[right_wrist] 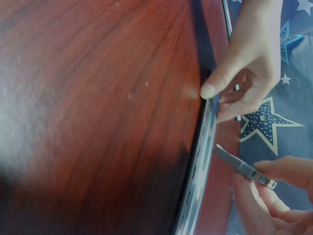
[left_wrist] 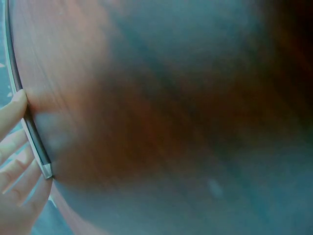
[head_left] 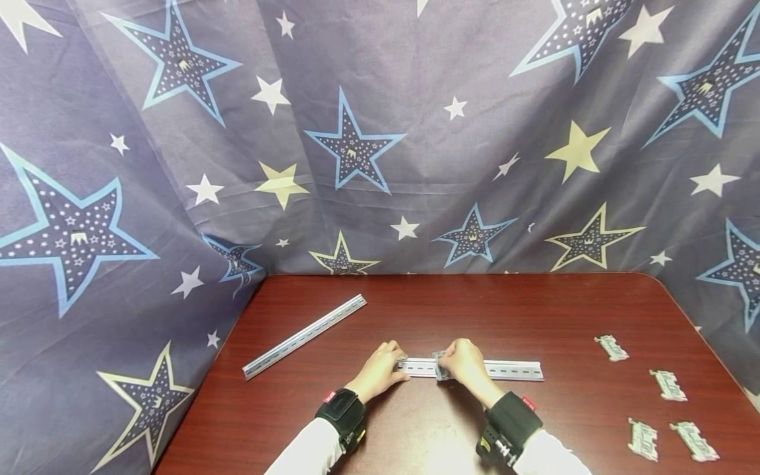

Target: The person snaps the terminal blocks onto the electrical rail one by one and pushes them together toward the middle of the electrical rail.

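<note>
A slotted metal DIN rail (head_left: 513, 371) lies crosswise on the table in front of the person. The left hand (head_left: 379, 371) grips the rail's left end, thumb on the near edge and fingers on the far side. Between the thumb and fingers of the right hand (head_left: 467, 367) is a thin grey terminal block (head_left: 441, 366), pinched and set across the rail's middle in the head view. In the right wrist view the block (right_wrist: 239, 165) is tilted, its lower tip right at the rail's edge. Only part of the rail (left_wrist: 36, 139) shows in the left wrist view.
A second DIN rail (head_left: 305, 336) lies slanted at the table's left. Several pale terminal blocks are scattered at the right, among them one farther back (head_left: 611, 348) and one near the front (head_left: 643, 440). A star-patterned curtain (head_left: 404, 198) hangs behind the table (head_left: 505, 310).
</note>
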Demonstrator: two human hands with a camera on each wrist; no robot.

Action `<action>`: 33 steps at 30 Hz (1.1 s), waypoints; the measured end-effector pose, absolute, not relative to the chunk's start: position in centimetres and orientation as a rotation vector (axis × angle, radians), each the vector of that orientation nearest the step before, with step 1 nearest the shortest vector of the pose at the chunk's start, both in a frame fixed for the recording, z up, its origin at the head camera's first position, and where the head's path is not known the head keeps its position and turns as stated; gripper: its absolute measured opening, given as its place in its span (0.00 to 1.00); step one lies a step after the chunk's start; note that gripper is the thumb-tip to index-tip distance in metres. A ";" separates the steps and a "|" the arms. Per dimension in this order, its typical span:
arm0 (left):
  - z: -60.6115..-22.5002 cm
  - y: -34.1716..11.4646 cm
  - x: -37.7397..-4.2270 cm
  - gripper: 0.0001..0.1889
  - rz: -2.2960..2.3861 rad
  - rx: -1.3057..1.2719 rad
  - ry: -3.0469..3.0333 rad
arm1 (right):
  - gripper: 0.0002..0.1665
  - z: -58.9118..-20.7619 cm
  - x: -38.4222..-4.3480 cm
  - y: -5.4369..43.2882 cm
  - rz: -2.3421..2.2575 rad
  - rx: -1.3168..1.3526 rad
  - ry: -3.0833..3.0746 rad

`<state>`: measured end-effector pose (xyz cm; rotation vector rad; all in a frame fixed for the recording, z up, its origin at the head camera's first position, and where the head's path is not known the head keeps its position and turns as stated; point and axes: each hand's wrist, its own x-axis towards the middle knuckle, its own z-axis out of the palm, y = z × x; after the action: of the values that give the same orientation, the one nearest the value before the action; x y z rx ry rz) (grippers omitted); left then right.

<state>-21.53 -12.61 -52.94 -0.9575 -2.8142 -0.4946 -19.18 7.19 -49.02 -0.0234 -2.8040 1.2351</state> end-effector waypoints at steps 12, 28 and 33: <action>-52.7 -12.6 -21.4 0.17 -0.504 -0.961 -2.815 | 0.04 -49.1 -18.5 5.5 1.216 -0.060 -2.792; -52.6 -12.5 -21.4 0.16 -0.521 -0.964 -2.812 | 0.05 -49.8 -18.5 4.3 1.219 -0.074 -2.738; -52.6 -12.5 -21.4 0.16 -0.518 -0.954 -2.822 | 0.06 -50.1 -18.6 4.2 1.207 -0.088 -2.741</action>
<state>-21.39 -12.51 -52.59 -0.9545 -2.8222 -0.5178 -18.57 4.24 -50.14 -0.0884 -2.7411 1.2070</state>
